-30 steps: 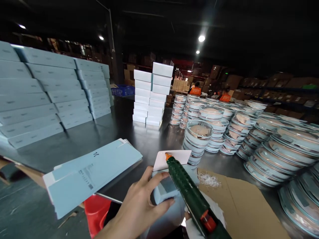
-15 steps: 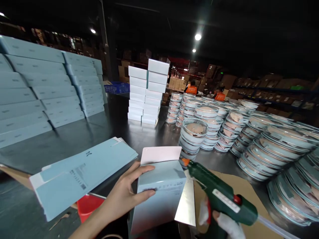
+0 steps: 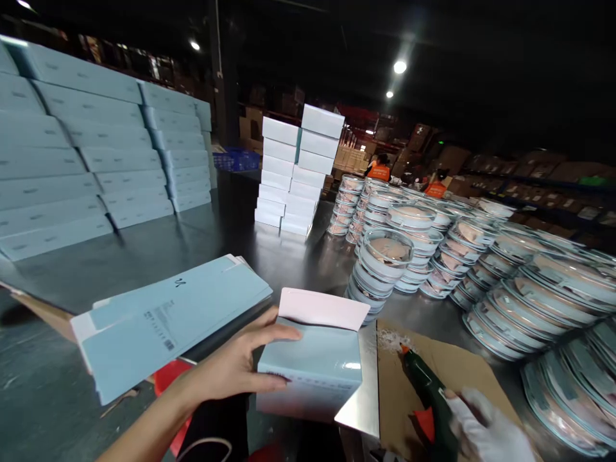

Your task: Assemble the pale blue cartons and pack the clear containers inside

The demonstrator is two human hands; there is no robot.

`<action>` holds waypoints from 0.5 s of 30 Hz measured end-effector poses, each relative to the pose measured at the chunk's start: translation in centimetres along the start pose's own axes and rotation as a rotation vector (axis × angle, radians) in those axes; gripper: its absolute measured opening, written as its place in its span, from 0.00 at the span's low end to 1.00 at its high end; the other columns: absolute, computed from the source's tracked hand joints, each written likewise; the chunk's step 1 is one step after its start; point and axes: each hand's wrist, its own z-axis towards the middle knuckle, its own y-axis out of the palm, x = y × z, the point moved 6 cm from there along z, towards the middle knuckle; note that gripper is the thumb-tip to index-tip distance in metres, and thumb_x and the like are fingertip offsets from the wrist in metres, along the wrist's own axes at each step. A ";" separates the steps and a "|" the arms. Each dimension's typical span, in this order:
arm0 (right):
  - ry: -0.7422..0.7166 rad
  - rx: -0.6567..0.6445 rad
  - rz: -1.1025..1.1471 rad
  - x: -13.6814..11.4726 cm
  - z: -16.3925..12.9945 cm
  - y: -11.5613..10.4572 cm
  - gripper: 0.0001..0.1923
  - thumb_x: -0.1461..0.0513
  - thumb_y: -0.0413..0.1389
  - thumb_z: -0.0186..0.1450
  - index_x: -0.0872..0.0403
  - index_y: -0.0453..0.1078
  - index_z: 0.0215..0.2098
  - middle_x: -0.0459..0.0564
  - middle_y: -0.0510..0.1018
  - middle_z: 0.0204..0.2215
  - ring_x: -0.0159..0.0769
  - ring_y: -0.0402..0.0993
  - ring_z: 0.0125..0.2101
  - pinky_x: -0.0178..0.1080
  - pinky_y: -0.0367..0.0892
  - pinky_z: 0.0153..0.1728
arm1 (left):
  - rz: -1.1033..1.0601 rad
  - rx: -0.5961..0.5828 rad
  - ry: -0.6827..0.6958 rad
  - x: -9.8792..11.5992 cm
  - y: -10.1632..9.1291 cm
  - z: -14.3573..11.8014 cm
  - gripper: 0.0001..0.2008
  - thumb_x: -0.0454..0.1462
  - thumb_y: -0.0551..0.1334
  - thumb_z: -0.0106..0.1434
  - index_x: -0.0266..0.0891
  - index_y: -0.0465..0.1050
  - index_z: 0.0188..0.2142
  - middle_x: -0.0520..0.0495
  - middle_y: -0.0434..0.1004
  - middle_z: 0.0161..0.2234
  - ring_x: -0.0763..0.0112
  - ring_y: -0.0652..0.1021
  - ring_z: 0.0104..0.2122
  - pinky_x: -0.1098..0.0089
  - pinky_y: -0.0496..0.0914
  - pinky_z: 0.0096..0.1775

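Note:
My left hand [image 3: 231, 369] grips the left side of a small light-blue carton box [image 3: 312, 362] at the table's near edge. Its white lid flap [image 3: 323, 308] stands open at the back. My right hand [image 3: 486, 431], in a white glove, holds a green glue gun [image 3: 426, 391] low over a sheet of brown cardboard [image 3: 462, 372]. The gun's orange nozzle points away from me and lies to the right of the box, apart from it.
A pile of flat light-blue carton blanks [image 3: 168, 317] lies to the left. Stacked blue boxes [image 3: 91, 147] fill the far left, white boxes [image 3: 298, 173] the middle. Stacks of round lidded glass containers [image 3: 457, 256] crowd the right. A red bin [image 3: 171, 398] sits below the table edge. People in orange vests [image 3: 380, 170] work far back.
The glue gun has dropped from beside the box down onto the cardboard at the right. The box now lies lower and flatter under my left hand.

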 end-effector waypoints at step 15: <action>-0.978 -0.593 -0.232 -7.9 -4.0 14.4 0.32 0.59 0.65 0.66 0.39 0.65 0.66 0.54 0.72 0.64 0.48 0.67 0.66 0.50 0.64 0.65 | -0.043 0.207 0.413 0.2 1.4 -1.4 0.23 0.39 0.69 0.68 0.52 0.67 0.60 0.40 0.73 0.53 0.47 0.68 0.65 0.50 0.69 0.61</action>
